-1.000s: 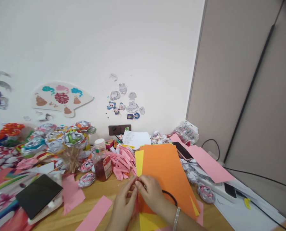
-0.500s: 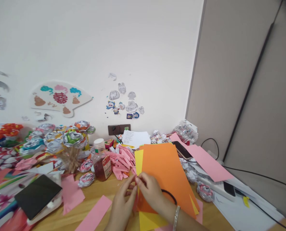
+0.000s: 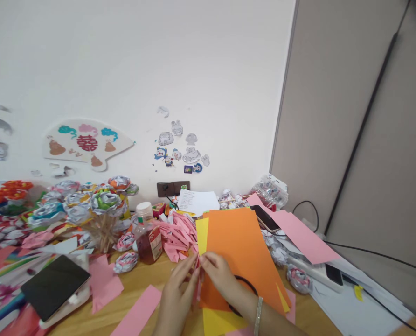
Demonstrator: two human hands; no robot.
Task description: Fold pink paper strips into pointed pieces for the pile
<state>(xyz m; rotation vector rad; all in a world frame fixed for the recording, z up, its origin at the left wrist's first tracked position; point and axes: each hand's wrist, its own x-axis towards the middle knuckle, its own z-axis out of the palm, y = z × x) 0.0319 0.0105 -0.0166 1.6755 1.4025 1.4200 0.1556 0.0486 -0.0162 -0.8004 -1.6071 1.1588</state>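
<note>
My left hand (image 3: 177, 295) and my right hand (image 3: 219, 276) meet low in the middle of the wooden table (image 3: 145, 280), fingertips pinched together on a small folded pink paper strip (image 3: 197, 280). Both hands rest on the near edge of an orange paper sheet (image 3: 241, 252) that lies on yellow sheets (image 3: 202, 233). A silver bracelet (image 3: 257, 315) circles my right wrist. A heap of folded pink paper pieces (image 3: 177, 235) lies just beyond my hands.
A brown bottle with a white cap (image 3: 147, 238) stands left of the heap. Paper flowers on sticks (image 3: 101, 205) crowd the left. A dark tablet (image 3: 56, 285), loose pink strips (image 3: 138, 312), a phone (image 3: 266, 218), a black hair band (image 3: 245, 284) and cables (image 3: 369, 254) lie about.
My hands stay in the same place; the fingers have shifted slightly on the pink strip, which now stands more upright between them.
</note>
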